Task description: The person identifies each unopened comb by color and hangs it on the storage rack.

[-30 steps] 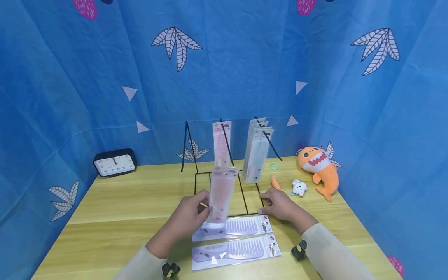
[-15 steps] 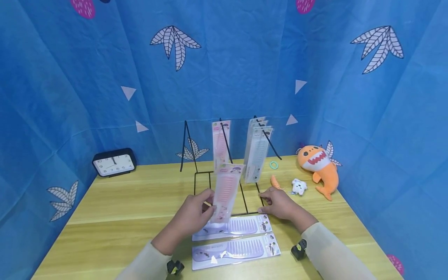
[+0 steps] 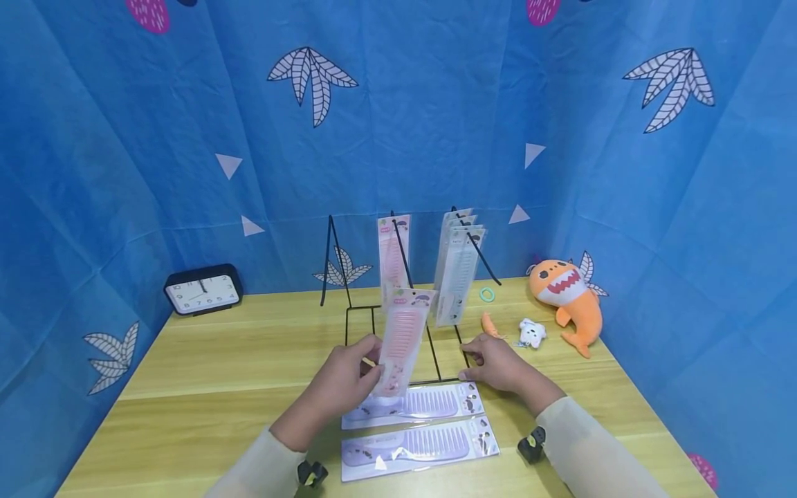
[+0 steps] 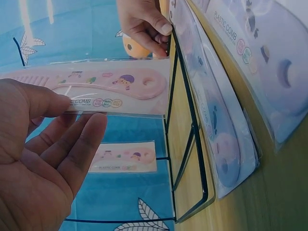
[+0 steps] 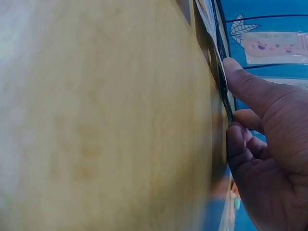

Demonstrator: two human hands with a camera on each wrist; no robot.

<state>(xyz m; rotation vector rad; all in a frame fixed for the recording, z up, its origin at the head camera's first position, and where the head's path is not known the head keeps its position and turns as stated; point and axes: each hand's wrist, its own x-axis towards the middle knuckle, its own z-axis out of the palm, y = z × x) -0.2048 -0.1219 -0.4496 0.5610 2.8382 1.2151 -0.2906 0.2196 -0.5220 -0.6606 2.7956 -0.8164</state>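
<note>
My left hand (image 3: 345,377) pinches the lower edge of a pink comb in a clear packet (image 3: 401,339), held up and tilted before the black wire rack (image 3: 438,353). In the left wrist view, the thumb lies over the packet (image 4: 139,89) and the fingers are behind it. At the rack's front right corner, my right hand (image 3: 495,363) grips the base wire with curled fingers and thumb. Another packaged pink comb (image 3: 394,252) hangs on the middle hook. Several packaged pale combs (image 3: 459,277) hang on the right hook, and the left hook (image 3: 328,263) is bare.
Two packaged purple combs (image 3: 420,446) lie before the rack. A clock (image 3: 204,289) stands at the back left. To the right are an orange shark plush (image 3: 569,301), a white trinket (image 3: 532,333), a small orange item (image 3: 490,325) and a green ring (image 3: 488,294).
The pink comb packet in my left hand has shifted slightly right and up, leaning more to the right, then stayed nearly still. My right hand keeps its place on the rack.
</note>
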